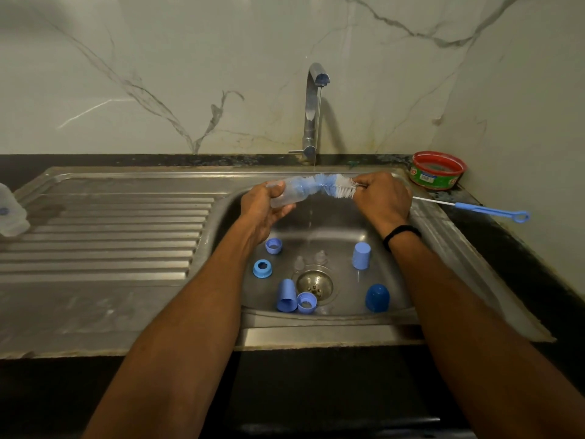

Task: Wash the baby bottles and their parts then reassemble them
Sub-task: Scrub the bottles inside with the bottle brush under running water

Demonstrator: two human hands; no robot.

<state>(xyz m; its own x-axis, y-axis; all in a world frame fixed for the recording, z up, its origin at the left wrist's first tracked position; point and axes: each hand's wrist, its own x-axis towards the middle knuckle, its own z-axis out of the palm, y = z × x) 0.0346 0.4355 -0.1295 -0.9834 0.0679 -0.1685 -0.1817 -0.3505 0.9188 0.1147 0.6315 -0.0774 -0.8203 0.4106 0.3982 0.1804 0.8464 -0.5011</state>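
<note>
My left hand (264,205) grips a clear baby bottle (289,194) lying sideways above the sink basin (395,299). My right hand (381,198) holds the blue and white bottle brush (335,185), whose bristles go partly into the bottle's mouth; its blue handle (493,211) sticks out to the right. In the basin lie blue collar rings (262,268) (273,245) (306,302), blue caps (361,255) (286,295) (377,297) and clear teats (320,257) (299,263) near the drain (315,283).
A thin stream runs from the chrome tap (311,112) into the basin. Another clear bottle (11,212) rests at the far left of the ribbed drainboard (104,236). A red and green soap tub (438,169) stands on the dark counter at the back right.
</note>
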